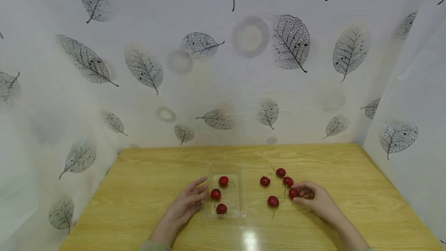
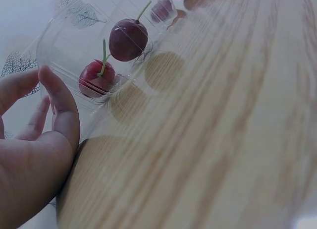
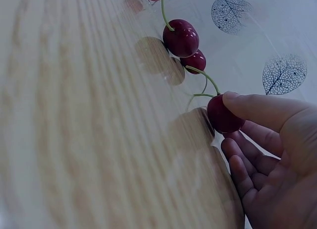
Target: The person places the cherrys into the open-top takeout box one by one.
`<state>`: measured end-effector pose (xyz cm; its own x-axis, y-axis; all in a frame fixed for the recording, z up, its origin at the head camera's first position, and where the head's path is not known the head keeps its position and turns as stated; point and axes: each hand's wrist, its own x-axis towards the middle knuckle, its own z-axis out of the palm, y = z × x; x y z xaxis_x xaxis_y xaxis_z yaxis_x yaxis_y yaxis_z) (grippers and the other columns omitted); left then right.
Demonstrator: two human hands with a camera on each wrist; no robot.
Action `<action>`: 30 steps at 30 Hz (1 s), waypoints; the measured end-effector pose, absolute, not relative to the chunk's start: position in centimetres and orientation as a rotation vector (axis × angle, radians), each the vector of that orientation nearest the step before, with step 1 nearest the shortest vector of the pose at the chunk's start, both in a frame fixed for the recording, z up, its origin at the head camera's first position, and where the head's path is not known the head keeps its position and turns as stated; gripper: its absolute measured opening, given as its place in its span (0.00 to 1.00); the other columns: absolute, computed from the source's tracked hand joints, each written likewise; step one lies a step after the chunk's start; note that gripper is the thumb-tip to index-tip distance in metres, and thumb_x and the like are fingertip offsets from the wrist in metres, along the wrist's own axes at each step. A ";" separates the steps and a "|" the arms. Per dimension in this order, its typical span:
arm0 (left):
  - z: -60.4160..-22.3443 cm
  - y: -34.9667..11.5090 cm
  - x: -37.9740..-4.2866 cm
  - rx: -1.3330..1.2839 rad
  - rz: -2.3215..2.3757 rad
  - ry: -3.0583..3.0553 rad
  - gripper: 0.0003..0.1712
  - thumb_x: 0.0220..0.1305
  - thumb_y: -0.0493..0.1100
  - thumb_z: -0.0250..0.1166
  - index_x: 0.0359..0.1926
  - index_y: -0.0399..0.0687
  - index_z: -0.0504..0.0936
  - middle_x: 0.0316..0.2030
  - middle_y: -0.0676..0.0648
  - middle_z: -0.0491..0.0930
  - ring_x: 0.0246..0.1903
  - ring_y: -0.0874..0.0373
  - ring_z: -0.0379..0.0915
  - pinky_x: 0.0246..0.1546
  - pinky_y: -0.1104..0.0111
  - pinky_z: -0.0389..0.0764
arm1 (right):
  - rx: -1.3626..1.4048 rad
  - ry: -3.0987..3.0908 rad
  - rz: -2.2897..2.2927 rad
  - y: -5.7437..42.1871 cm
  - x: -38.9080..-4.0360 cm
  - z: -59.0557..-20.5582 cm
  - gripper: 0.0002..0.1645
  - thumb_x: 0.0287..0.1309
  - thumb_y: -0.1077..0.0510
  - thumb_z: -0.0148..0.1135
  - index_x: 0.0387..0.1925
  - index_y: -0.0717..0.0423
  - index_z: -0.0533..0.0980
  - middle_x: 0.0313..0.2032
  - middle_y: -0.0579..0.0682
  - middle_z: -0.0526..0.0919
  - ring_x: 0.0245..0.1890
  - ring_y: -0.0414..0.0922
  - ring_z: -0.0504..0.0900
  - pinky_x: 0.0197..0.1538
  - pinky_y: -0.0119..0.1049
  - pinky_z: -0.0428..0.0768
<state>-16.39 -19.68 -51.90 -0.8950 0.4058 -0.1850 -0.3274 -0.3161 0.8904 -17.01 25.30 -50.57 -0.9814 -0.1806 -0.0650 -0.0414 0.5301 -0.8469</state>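
Observation:
On the wooden table is a clear plastic box (image 1: 241, 198) with three red cherries in it: one at the far side (image 1: 223, 181), one by the left wall (image 1: 215, 194) and one at the near side (image 1: 221, 208). My left hand (image 1: 187, 204) is at the box's left side, its fingertips right at the wall with the fingers loosely bent. To the right of the box, my right hand (image 1: 319, 200) pinches a dark red cherry (image 3: 223, 115) between thumb and fingers. This cherry has a green stem and sits low, close over the table.
Several more cherries lie loose left of the right hand, such as a near one (image 1: 273, 201), a left one (image 1: 265, 181) and a far one (image 1: 280, 172). The wooden table (image 1: 156, 173) is bordered by white leaf-printed sheeting (image 1: 244, 80) at the back and sides.

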 end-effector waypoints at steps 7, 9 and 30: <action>-51.9 -19.7 -16.5 0.101 2.233 1.496 0.34 0.78 0.30 0.55 0.79 0.53 0.64 0.58 0.53 0.73 0.49 0.68 0.75 0.49 0.78 0.79 | -0.173 2.604 -1.450 25.3 -17.0 -50.3 0.23 0.62 0.61 0.76 0.57 0.64 0.82 0.46 0.56 0.87 0.39 0.32 0.79 0.43 0.29 0.82; -51.8 -19.7 -16.4 0.107 2.233 1.496 0.34 0.78 0.30 0.55 0.79 0.52 0.63 0.58 0.53 0.72 0.49 0.68 0.75 0.49 0.78 0.79 | -0.172 2.604 -1.453 25.2 -17.0 -50.2 0.24 0.62 0.61 0.76 0.57 0.65 0.82 0.45 0.56 0.86 0.38 0.32 0.79 0.43 0.29 0.82; -51.9 -19.7 -16.4 0.090 2.233 1.489 0.34 0.79 0.30 0.54 0.80 0.52 0.63 0.57 0.54 0.74 0.49 0.68 0.75 0.49 0.78 0.80 | -0.245 2.678 -1.443 23.5 -17.6 -48.7 0.24 0.62 0.57 0.76 0.58 0.60 0.82 0.49 0.55 0.88 0.42 0.32 0.81 0.47 0.29 0.83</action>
<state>-16.37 -19.73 -51.93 -0.8955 0.4019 -0.1915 -0.3312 -0.3141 0.8898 -17.63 23.53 -48.66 -0.9831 -0.1833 -0.0034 -0.0980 0.5409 -0.8353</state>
